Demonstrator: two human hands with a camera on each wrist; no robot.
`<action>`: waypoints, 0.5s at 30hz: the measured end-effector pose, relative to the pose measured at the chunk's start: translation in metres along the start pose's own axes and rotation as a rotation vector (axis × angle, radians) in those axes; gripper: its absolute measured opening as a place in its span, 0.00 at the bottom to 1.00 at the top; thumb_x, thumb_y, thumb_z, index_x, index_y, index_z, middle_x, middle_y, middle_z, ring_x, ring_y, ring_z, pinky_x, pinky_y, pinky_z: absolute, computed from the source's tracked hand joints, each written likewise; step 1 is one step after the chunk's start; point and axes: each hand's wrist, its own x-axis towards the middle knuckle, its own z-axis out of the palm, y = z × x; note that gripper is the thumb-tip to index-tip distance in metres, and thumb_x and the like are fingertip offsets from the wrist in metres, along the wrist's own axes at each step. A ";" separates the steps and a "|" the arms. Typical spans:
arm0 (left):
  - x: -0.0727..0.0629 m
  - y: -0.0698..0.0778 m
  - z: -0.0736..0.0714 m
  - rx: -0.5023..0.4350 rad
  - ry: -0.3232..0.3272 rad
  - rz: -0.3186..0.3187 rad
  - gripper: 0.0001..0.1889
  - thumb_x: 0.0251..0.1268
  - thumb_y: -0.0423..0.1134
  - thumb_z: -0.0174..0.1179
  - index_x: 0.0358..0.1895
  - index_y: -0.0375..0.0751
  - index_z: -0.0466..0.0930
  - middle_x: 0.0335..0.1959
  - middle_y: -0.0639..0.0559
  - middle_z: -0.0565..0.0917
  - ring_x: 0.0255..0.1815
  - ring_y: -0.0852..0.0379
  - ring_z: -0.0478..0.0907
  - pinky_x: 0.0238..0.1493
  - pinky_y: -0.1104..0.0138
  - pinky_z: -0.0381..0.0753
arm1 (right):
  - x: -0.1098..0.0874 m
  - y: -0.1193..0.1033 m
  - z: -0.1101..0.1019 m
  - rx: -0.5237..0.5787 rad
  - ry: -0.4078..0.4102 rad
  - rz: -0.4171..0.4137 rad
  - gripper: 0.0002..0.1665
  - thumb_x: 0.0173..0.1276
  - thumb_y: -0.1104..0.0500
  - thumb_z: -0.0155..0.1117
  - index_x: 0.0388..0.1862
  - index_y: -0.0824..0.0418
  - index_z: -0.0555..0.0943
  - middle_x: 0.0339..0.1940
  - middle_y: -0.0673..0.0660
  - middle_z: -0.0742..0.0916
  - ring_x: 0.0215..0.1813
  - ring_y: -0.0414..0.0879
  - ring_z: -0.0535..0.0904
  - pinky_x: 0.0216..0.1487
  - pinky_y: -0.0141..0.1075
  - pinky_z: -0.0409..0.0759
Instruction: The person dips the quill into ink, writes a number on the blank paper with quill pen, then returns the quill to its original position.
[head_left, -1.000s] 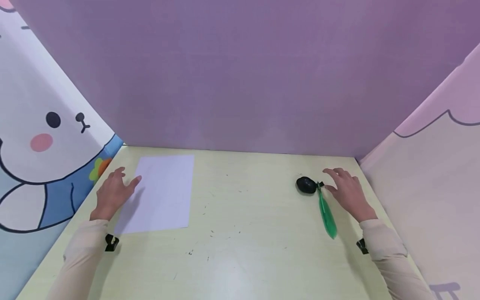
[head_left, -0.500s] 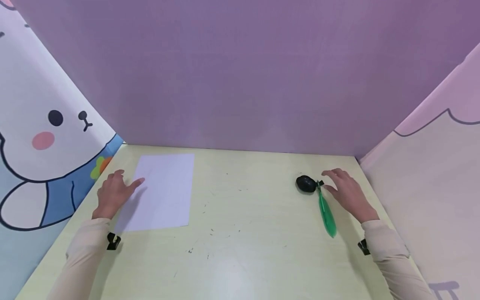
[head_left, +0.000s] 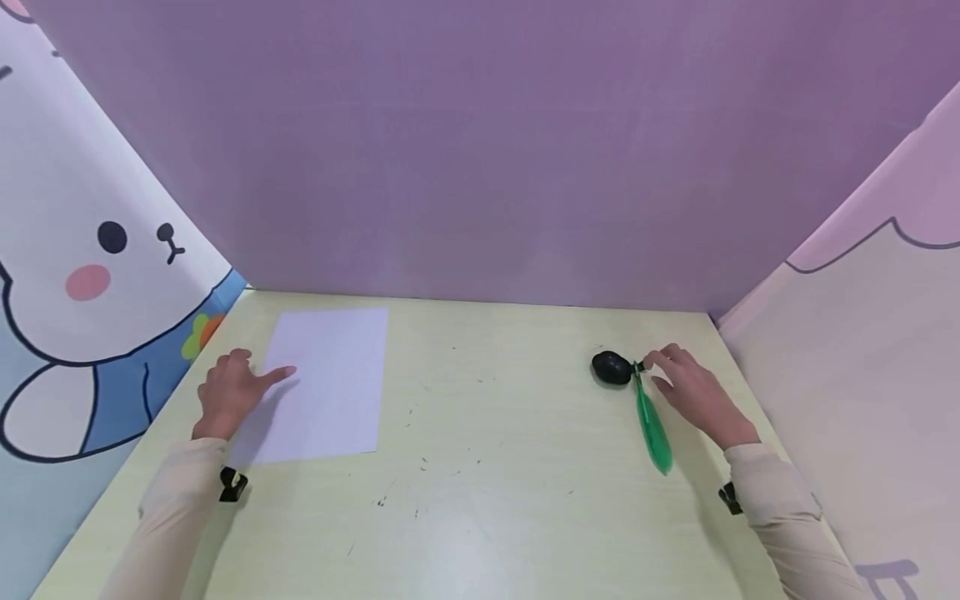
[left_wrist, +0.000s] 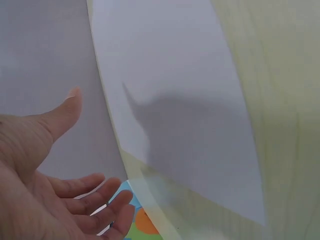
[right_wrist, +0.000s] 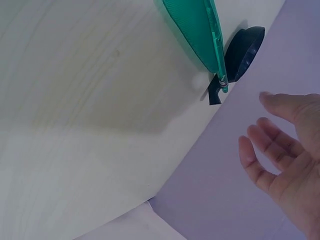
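Observation:
My left hand [head_left: 229, 393] hovers over the left edge of a white sheet of paper [head_left: 330, 383], thumb stretched out across it and fingers loosely bent. In the left wrist view this hand [left_wrist: 65, 180] holds nothing, and its shadow falls on the paper [left_wrist: 185, 60]. My right hand [head_left: 697, 395] is just right of a glossy black oval piece [head_left: 611, 367] with a short stub. Its fingertips are close to that stub, thumb and fingers apart. A long green, leaf-shaped piece [head_left: 654, 433] meets the stub. The right wrist view shows the right hand [right_wrist: 290, 150] with relaxed fingers holding nothing.
Both arms reach over a pale wooden table [head_left: 480, 500] with small dark marks. A purple wall [head_left: 480, 167] rises behind it. On the left is a panel with a cartoon animal [head_left: 90, 333], and on the right a pale pink panel [head_left: 862, 375].
My left hand has shifted slightly right and down, its thumb reaching further over the paper. The right hand's fingertips have lowered a little beside the black stub. The objects stay put.

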 end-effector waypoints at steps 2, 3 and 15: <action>-0.001 0.000 0.001 0.006 0.004 0.005 0.50 0.67 0.62 0.67 0.68 0.15 0.63 0.61 0.15 0.70 0.58 0.19 0.70 0.57 0.27 0.67 | -0.001 0.000 0.000 -0.012 0.005 -0.007 0.16 0.65 0.76 0.69 0.47 0.62 0.80 0.42 0.63 0.82 0.38 0.54 0.78 0.26 0.42 0.77; -0.001 0.000 0.002 0.009 0.005 0.006 0.50 0.67 0.63 0.68 0.67 0.15 0.64 0.60 0.15 0.71 0.57 0.19 0.70 0.56 0.27 0.67 | -0.002 -0.001 -0.001 -0.017 0.007 -0.007 0.16 0.64 0.77 0.68 0.46 0.62 0.80 0.40 0.62 0.81 0.36 0.52 0.77 0.24 0.40 0.76; -0.003 0.000 0.006 0.041 -0.046 -0.012 0.41 0.64 0.61 0.70 0.46 0.18 0.69 0.39 0.25 0.69 0.39 0.32 0.68 0.40 0.41 0.71 | -0.011 0.002 0.000 -0.009 -0.076 0.030 0.18 0.64 0.78 0.61 0.47 0.62 0.77 0.35 0.59 0.83 0.32 0.51 0.80 0.21 0.36 0.73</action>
